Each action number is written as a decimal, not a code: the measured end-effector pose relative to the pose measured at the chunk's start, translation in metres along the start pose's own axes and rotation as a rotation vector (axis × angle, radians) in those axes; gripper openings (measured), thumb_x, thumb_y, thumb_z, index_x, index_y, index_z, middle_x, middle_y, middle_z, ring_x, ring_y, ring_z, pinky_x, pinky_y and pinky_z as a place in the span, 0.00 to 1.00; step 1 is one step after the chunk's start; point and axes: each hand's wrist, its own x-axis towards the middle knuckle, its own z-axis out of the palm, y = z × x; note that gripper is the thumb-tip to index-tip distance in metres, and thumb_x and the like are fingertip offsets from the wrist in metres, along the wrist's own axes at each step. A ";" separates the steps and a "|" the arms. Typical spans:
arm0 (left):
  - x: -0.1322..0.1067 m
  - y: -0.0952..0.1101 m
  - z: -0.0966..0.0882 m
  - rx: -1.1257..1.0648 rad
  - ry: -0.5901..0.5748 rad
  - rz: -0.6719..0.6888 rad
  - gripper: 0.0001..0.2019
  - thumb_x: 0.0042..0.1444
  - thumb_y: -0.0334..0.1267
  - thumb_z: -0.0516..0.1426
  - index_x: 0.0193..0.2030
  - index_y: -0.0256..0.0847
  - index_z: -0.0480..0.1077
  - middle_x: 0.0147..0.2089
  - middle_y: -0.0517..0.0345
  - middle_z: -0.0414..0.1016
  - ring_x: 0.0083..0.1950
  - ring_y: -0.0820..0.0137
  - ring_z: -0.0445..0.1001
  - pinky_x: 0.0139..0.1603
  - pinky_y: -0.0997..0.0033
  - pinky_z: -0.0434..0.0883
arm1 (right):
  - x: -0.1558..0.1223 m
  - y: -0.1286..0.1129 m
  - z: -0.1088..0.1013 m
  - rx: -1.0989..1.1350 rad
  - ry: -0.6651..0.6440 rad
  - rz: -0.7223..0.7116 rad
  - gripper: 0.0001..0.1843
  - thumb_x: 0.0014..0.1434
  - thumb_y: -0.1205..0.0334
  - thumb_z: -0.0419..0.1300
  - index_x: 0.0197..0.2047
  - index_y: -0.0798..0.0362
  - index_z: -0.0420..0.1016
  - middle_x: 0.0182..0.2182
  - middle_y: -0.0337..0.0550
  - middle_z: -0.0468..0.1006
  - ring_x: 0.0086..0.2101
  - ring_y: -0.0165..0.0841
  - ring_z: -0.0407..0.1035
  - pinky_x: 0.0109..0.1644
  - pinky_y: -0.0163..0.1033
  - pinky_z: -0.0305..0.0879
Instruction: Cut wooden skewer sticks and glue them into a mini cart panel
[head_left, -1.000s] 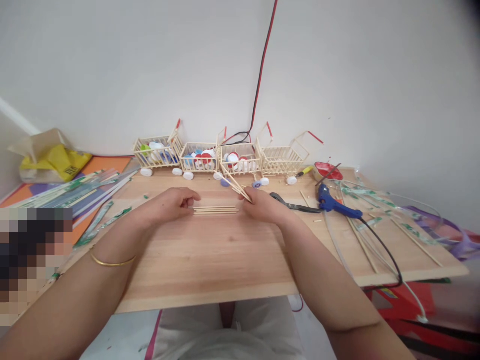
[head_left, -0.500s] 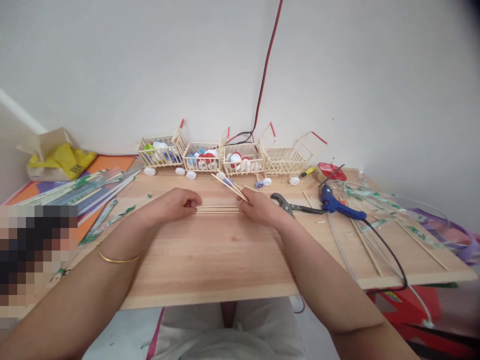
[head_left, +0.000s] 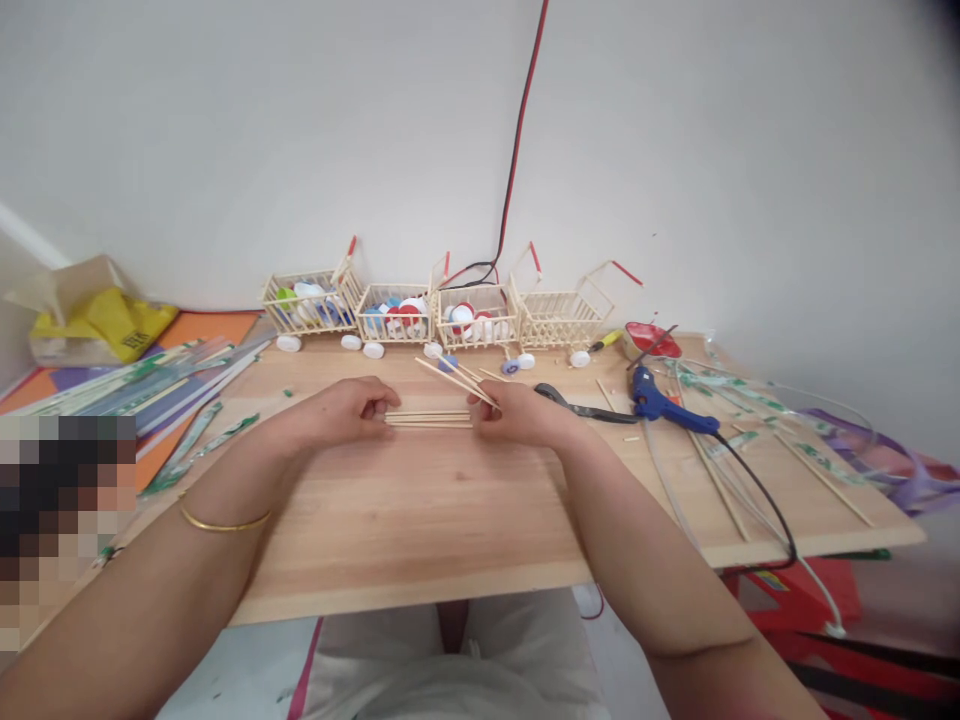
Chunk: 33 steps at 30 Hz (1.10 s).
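Several thin wooden sticks (head_left: 429, 418) lie side by side just over the table, stretched between my two hands. My left hand (head_left: 358, 410) is closed on their left ends, thumb and fingertips together. At their right ends, my right hand (head_left: 510, 412) pinches them and also holds a few more loose sticks (head_left: 459, 376) that point up and to the left. Beyond the hands stands a row of small stick-built carts: one with mixed caps (head_left: 311, 300), two with red, white and blue caps (head_left: 394, 315) (head_left: 475, 316), and one bare-looking cart (head_left: 559, 318) with a red handle.
Right of my hand lie black-handled pliers (head_left: 592, 411) and a blue glue gun (head_left: 667, 402) with its cable. A red dish (head_left: 652, 342) and a yellow cutter (head_left: 606, 341) sit behind. Packaged sticks (head_left: 172, 375) and a yellow bag (head_left: 105, 325) are at left.
The camera view has shifted slightly, so everything on the table appears a little further left. Both hands keep hold of the sticks, whose spacing has changed slightly.
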 end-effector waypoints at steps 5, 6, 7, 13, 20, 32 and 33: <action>0.004 0.005 0.006 0.069 0.061 0.020 0.14 0.46 0.41 0.54 0.38 0.36 0.71 0.31 0.58 0.69 0.31 0.71 0.65 0.32 0.74 0.62 | 0.006 -0.002 0.011 -0.005 0.009 -0.018 0.12 0.47 0.64 0.60 0.38 0.54 0.70 0.28 0.37 0.74 0.28 0.27 0.65 0.29 0.30 0.56; 0.005 0.004 0.008 0.075 0.071 0.019 0.13 0.47 0.41 0.54 0.37 0.36 0.71 0.30 0.58 0.69 0.31 0.71 0.65 0.32 0.74 0.62 | 0.007 -0.002 0.013 -0.007 0.014 -0.028 0.11 0.48 0.64 0.60 0.37 0.54 0.70 0.27 0.37 0.73 0.27 0.27 0.65 0.29 0.30 0.56; 0.006 0.003 0.009 0.076 0.078 0.019 0.13 0.47 0.40 0.54 0.37 0.36 0.71 0.30 0.58 0.69 0.30 0.71 0.66 0.32 0.74 0.61 | 0.008 -0.001 0.014 -0.009 0.017 -0.035 0.10 0.48 0.64 0.59 0.37 0.54 0.70 0.27 0.37 0.73 0.27 0.27 0.65 0.29 0.30 0.55; 0.006 0.000 0.012 0.064 0.102 0.013 0.11 0.47 0.38 0.53 0.36 0.37 0.72 0.27 0.60 0.69 0.28 0.73 0.65 0.30 0.75 0.61 | 0.009 -0.002 0.016 -0.001 0.044 -0.032 0.06 0.48 0.67 0.59 0.33 0.55 0.71 0.26 0.38 0.73 0.26 0.27 0.64 0.29 0.30 0.55; 0.006 -0.001 0.014 0.028 0.100 -0.014 0.12 0.47 0.40 0.54 0.35 0.37 0.72 0.26 0.61 0.68 0.27 0.74 0.64 0.28 0.75 0.60 | 0.008 -0.002 0.013 0.035 0.033 -0.008 0.06 0.48 0.66 0.60 0.33 0.55 0.71 0.25 0.37 0.73 0.26 0.26 0.64 0.28 0.30 0.55; 0.007 -0.005 0.013 -0.072 0.083 -0.012 0.16 0.45 0.44 0.56 0.39 0.37 0.72 0.24 0.63 0.65 0.26 0.74 0.63 0.28 0.76 0.60 | 0.006 0.006 0.004 0.056 0.049 -0.018 0.10 0.50 0.66 0.55 0.36 0.54 0.74 0.27 0.37 0.74 0.28 0.27 0.65 0.31 0.30 0.57; 0.007 -0.005 0.013 -0.068 0.081 -0.010 0.16 0.45 0.43 0.55 0.39 0.37 0.72 0.24 0.63 0.65 0.26 0.74 0.63 0.28 0.75 0.60 | 0.006 0.006 0.004 0.053 0.045 -0.019 0.09 0.50 0.67 0.55 0.36 0.54 0.74 0.27 0.37 0.74 0.28 0.27 0.65 0.31 0.30 0.57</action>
